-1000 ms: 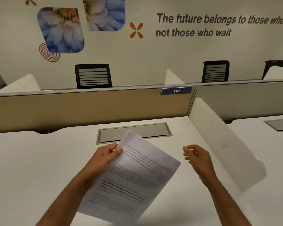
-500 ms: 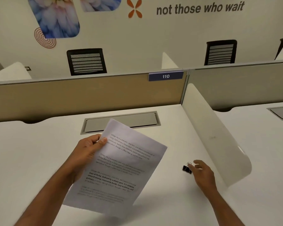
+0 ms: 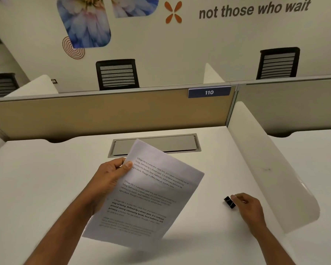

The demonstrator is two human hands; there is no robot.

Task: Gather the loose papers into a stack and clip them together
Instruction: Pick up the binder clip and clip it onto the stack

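The thin printed papers (image 3: 151, 197) are held tilted over the smooth white bench (image 3: 36, 188), clamped thumb-on-top by the left grip (image 3: 107, 180). The little black binder clip (image 3: 230, 202), on the bench, is pinched by the curled right grip (image 3: 250, 207).

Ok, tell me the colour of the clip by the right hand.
Black; the binder clip shows in the head view, by the right hand.
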